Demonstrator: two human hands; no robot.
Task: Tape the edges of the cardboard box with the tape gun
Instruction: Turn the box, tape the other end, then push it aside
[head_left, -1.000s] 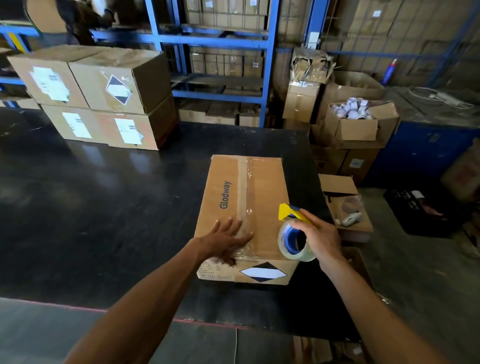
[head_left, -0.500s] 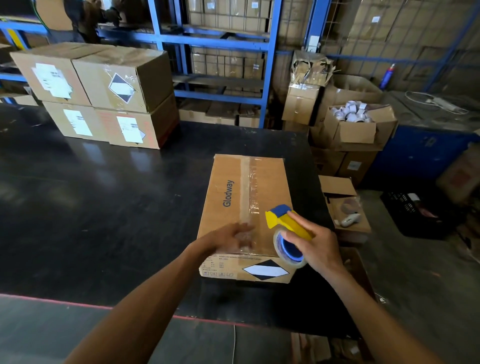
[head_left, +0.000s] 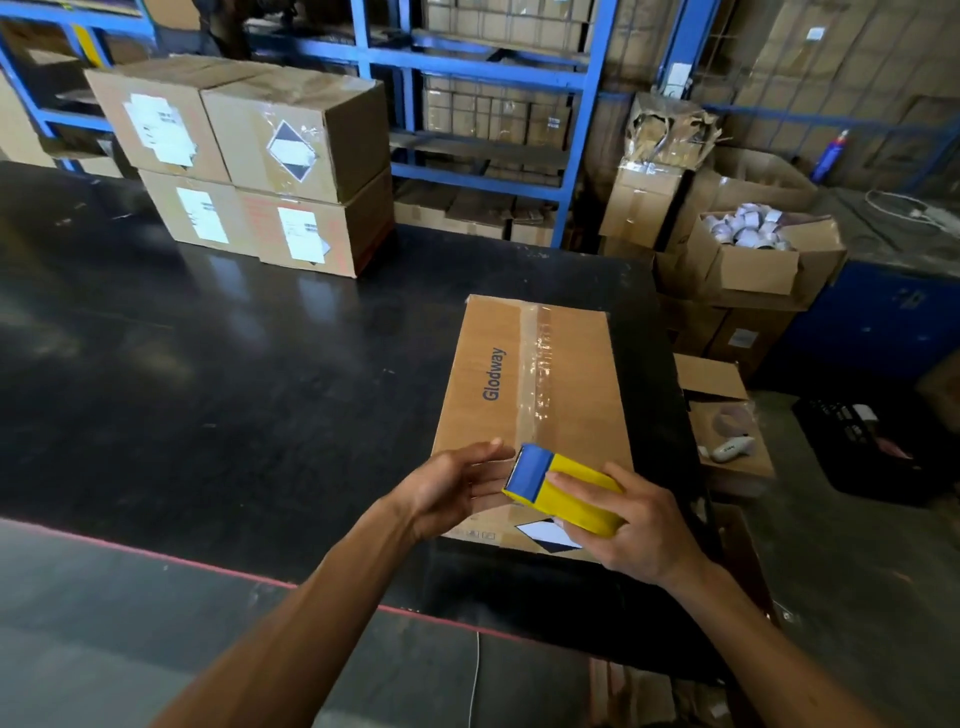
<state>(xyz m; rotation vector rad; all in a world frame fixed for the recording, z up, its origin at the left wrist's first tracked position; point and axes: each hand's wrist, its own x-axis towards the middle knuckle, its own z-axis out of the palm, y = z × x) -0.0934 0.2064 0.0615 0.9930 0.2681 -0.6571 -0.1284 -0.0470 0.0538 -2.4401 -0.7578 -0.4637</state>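
The cardboard box (head_left: 530, 410) lay near the bench's (head_left: 234, 364) right edge. Our right hand (head_left: 639, 530) clasped the tape gun (head_left: 563, 493) at its near end; our left hand (head_left: 457, 486) rested unclenched beside it. We judged the box light, stiff, best steadied from above.

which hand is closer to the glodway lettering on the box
Left. The left hand hovers open over the near end of the box, just below the Glodway lettering. The right hand grips the tape gun farther toward the near right corner.
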